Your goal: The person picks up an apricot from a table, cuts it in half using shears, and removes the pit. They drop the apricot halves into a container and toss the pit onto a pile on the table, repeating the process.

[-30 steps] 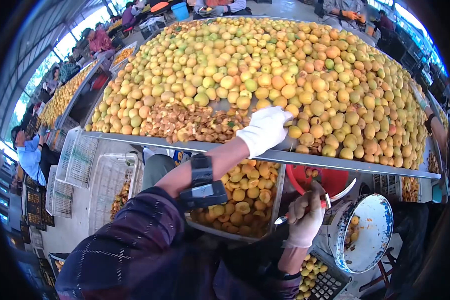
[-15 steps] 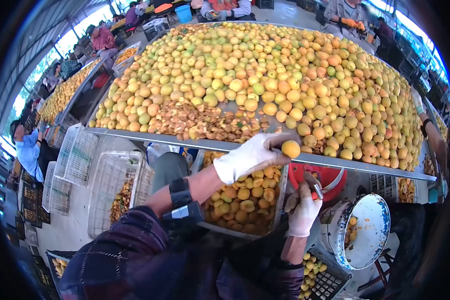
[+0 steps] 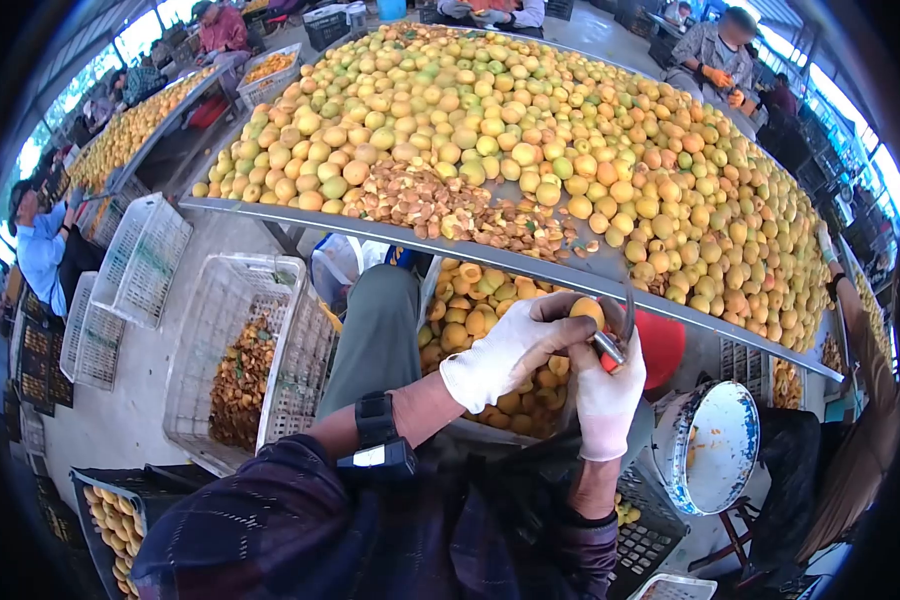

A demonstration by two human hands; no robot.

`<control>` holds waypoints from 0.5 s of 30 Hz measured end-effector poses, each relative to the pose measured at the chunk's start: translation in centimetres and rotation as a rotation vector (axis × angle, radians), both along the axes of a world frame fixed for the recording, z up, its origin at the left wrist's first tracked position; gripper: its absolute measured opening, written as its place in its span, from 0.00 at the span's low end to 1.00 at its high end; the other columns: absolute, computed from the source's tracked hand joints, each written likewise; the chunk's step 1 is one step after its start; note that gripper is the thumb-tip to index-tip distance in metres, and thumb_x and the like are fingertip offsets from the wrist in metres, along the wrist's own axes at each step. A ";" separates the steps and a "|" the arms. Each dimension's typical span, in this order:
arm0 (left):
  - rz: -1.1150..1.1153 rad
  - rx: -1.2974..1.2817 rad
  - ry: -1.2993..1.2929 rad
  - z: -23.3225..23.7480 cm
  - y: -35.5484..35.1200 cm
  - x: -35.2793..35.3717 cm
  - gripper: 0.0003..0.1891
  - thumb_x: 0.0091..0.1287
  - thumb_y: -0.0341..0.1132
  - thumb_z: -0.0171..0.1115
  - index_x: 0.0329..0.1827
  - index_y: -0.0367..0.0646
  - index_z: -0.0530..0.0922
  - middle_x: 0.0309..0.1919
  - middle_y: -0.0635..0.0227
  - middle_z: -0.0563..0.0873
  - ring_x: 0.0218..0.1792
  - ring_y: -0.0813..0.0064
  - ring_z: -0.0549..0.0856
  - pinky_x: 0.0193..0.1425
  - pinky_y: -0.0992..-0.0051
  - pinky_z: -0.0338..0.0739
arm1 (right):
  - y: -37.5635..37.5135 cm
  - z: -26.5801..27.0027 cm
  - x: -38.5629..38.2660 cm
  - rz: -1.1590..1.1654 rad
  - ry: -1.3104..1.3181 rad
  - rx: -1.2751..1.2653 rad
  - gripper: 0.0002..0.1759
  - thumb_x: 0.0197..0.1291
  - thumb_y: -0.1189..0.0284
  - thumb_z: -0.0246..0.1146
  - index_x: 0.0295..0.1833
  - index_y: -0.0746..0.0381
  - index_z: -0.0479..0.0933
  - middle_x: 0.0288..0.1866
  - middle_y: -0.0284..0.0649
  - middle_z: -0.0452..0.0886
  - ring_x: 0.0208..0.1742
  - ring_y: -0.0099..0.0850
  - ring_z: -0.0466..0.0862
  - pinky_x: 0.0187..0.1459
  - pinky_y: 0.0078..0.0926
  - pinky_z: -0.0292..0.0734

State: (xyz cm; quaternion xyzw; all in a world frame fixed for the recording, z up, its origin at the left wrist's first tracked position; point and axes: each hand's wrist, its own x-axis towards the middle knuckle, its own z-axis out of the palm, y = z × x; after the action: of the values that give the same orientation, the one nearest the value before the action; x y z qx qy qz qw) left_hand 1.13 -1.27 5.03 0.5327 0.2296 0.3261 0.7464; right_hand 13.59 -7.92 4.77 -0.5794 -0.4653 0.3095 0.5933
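My left hand (image 3: 505, 350), in a white glove, grips a yellow-orange apricot (image 3: 586, 310) just below the table edge. My right hand (image 3: 606, 388), also gloved, holds a small curved knife (image 3: 620, 322) whose blade touches the apricot. Both hands meet over a tray of halved apricots (image 3: 470, 310) under the table. A big metal table (image 3: 300, 215) heaped with whole apricots (image 3: 530, 130) stretches ahead. A patch of brown pits (image 3: 440, 205) lies near its front edge.
A white mesh crate with pits (image 3: 235, 370) stands at left, and empty white crates (image 3: 140, 260) further left. A white-blue enamel basin (image 3: 715, 450) and a red bucket (image 3: 662, 345) sit at right. Other people sit around the tables. A black crate of apricots (image 3: 115, 520) is at lower left.
My left hand picked an apricot off the table and drew it down to my right hand. The knife now meets the fruit. The camera tilted downward.
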 end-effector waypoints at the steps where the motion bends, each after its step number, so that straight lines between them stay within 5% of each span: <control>1: -0.027 -0.137 -0.141 -0.3 -0.3 -0.3 0.23 0.69 0.38 0.59 0.64 0.35 0.70 0.54 0.68 0.80 0.54 0.81 0.77 0.60 0.78 0.70 | -0.2 0.3 -0.3 -0.014 0.090 0.024 0.34 0.54 0.82 0.66 0.67 0.69 0.65 0.60 0.42 0.76 0.57 0.28 0.78 0.57 0.25 0.74; 2: -0.054 -0.273 -0.281 -0.7 -0.4 -0.5 0.23 0.69 0.37 0.59 0.65 0.36 0.69 0.54 0.69 0.80 0.53 0.82 0.77 0.60 0.79 0.69 | -0.6 0.5 -0.3 0.041 0.270 0.054 0.33 0.54 0.82 0.66 0.67 0.68 0.66 0.60 0.41 0.76 0.57 0.28 0.78 0.58 0.25 0.74; 5: -0.119 -0.192 -0.253 0.3 -0.7 -1.7 0.26 0.70 0.39 0.58 0.67 0.36 0.67 0.54 0.70 0.79 0.54 0.84 0.75 0.58 0.81 0.69 | -1.1 0.5 -0.1 0.079 0.203 0.041 0.31 0.54 0.82 0.66 0.65 0.68 0.68 0.58 0.39 0.77 0.56 0.26 0.78 0.57 0.24 0.74; 8: -0.140 -0.096 -0.278 0.7 -1.3 -1.1 0.28 0.70 0.41 0.56 0.68 0.34 0.64 0.52 0.68 0.79 0.53 0.84 0.75 0.59 0.78 0.69 | -1.3 0.7 -0.5 0.014 0.066 0.062 0.29 0.53 0.81 0.67 0.63 0.67 0.70 0.54 0.37 0.79 0.53 0.24 0.79 0.55 0.23 0.74; 10: -0.002 -0.002 -0.214 0.5 -1.8 -0.3 0.27 0.71 0.39 0.56 0.68 0.34 0.64 0.51 0.66 0.79 0.54 0.81 0.77 0.60 0.77 0.70 | -1.5 1.2 -1.9 -0.228 -0.155 -0.056 0.28 0.52 0.80 0.67 0.61 0.66 0.72 0.52 0.36 0.79 0.50 0.22 0.79 0.52 0.22 0.74; 12: 0.010 -0.165 -0.266 -2.1 -1.7 0.6 0.25 0.71 0.38 0.56 0.68 0.35 0.65 0.53 0.63 0.79 0.56 0.76 0.78 0.62 0.75 0.71 | -1.4 1.2 -2.6 -0.263 -0.297 -0.030 0.27 0.52 0.80 0.68 0.60 0.65 0.72 0.46 0.36 0.80 0.45 0.23 0.80 0.48 0.21 0.76; 14: -0.009 -0.420 -0.522 -2.4 -1.8 0.6 0.24 0.71 0.38 0.57 0.66 0.37 0.67 0.55 0.62 0.79 0.58 0.73 0.78 0.63 0.73 0.72 | -1.2 -0.4 -1.8 -0.186 0.057 0.128 0.30 0.52 0.81 0.67 0.63 0.66 0.69 0.42 0.37 0.80 0.40 0.24 0.82 0.43 0.20 0.77; 15: 0.010 -0.479 -0.536 -2.3 -1.9 0.5 0.23 0.71 0.40 0.57 0.65 0.38 0.69 0.56 0.64 0.79 0.57 0.72 0.78 0.64 0.70 0.72 | -1.7 0.5 -1.7 -0.170 0.276 0.070 0.32 0.54 0.81 0.65 0.66 0.66 0.65 0.36 0.36 0.79 0.29 0.22 0.80 0.31 0.17 0.75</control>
State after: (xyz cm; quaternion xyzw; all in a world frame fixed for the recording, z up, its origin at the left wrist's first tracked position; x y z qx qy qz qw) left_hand 1.60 -3.14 2.70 0.2369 0.0981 0.3948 0.8823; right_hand 11.89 -9.65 5.28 -0.5478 -0.3392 0.3184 0.6954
